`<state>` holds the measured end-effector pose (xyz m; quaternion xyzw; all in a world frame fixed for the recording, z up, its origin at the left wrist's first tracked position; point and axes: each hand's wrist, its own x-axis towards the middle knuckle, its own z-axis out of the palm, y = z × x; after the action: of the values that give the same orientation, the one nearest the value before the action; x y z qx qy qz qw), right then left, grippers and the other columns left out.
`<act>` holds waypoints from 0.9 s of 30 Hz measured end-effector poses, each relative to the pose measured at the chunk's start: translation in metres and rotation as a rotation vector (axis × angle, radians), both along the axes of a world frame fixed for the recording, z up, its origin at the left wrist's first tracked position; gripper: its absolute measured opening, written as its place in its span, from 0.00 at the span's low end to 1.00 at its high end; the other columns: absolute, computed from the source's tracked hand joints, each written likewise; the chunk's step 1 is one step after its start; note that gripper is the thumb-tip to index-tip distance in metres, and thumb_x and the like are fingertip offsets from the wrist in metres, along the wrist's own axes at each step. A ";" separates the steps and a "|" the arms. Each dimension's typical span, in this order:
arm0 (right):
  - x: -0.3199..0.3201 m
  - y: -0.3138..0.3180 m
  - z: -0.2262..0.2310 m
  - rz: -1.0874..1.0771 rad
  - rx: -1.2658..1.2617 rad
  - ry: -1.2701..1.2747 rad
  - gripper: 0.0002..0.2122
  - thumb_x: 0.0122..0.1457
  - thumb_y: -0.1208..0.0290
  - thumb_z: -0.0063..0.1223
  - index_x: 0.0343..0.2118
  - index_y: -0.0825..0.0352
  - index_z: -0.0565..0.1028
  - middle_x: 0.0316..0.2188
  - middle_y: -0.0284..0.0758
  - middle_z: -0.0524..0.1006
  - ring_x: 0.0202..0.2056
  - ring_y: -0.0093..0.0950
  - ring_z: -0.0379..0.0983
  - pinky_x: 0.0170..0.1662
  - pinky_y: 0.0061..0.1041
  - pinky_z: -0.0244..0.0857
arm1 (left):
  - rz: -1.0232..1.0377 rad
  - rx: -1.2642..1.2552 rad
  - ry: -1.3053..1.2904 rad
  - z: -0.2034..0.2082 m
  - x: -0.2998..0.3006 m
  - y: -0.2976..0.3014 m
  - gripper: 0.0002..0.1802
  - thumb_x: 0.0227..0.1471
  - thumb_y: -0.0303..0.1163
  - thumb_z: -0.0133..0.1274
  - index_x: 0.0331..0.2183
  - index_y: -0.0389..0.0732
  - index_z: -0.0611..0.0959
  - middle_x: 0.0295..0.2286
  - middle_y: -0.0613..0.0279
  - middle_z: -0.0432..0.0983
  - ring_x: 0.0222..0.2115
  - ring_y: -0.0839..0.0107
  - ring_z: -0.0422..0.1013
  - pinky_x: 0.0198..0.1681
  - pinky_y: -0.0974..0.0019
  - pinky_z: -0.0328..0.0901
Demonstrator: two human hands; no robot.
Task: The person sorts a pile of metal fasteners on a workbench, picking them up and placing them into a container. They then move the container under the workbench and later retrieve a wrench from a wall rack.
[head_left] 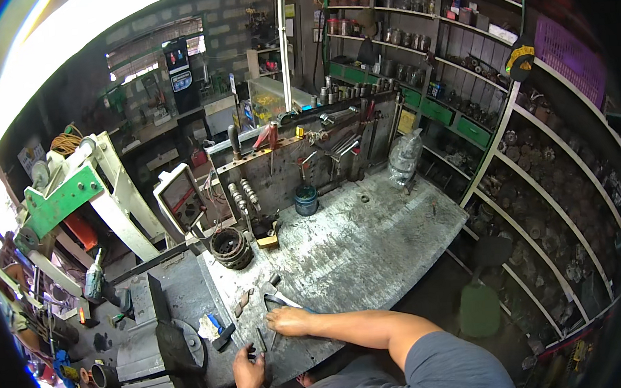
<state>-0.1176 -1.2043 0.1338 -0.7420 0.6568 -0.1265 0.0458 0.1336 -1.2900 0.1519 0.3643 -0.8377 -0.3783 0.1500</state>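
Observation:
My right hand [289, 321] reaches in from the right and rests low on the near left part of the metal worktable [355, 244]. Its fingers are curled together and pressed down; what lies under them is hidden. Just beyond it lies a long tool with a dark handle [295, 304], which looks like a hammer. My left hand [248, 371] is at the table's near edge, fingers loosely bent and apart, holding nothing visible. Close to its fingertips lies a thin metal strip [260, 339]. A brownish flat piece [243, 303] and a short dark cylinder [275, 278] lie farther in.
A large bench vise [147, 357] stands at left, near a blue-and-white packet [210, 327]. Behind are a dark ribbed cylinder [231, 249], a blue tub [306, 200] and a tool rack [336, 140]. A plastic-wrapped part [405, 159] stands far right; shelves [543, 203] line the right side.

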 end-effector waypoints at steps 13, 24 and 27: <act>-0.189 0.149 0.044 -0.765 -0.135 -0.861 0.15 0.68 0.63 0.62 0.48 0.70 0.81 0.41 0.44 0.84 0.43 0.36 0.82 0.49 0.34 0.75 | 0.273 -0.186 -0.382 -0.009 -0.073 0.031 0.22 0.49 0.32 0.70 0.47 0.39 0.85 0.44 0.46 0.81 0.46 0.42 0.78 0.50 0.46 0.73; -0.227 0.133 0.046 -0.460 0.222 -0.688 0.24 0.64 0.58 0.67 0.57 0.68 0.79 0.51 0.49 0.81 0.51 0.45 0.81 0.57 0.40 0.73 | 0.672 0.094 -0.143 0.002 -0.091 0.076 0.19 0.53 0.33 0.64 0.43 0.30 0.85 0.37 0.40 0.85 0.40 0.51 0.82 0.47 0.54 0.73; -0.254 0.084 0.103 -0.363 -0.063 -0.649 0.22 0.64 0.62 0.65 0.57 0.69 0.79 0.50 0.48 0.81 0.51 0.46 0.80 0.56 0.40 0.73 | 0.698 0.230 0.024 0.009 -0.086 0.110 0.16 0.53 0.28 0.65 0.42 0.29 0.84 0.34 0.51 0.83 0.35 0.64 0.78 0.43 0.61 0.72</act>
<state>-0.3717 -1.1199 0.2370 -0.5356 0.7249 -0.3812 0.2056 0.0479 -1.1798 0.1613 0.6381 -0.6132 -0.4002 0.2378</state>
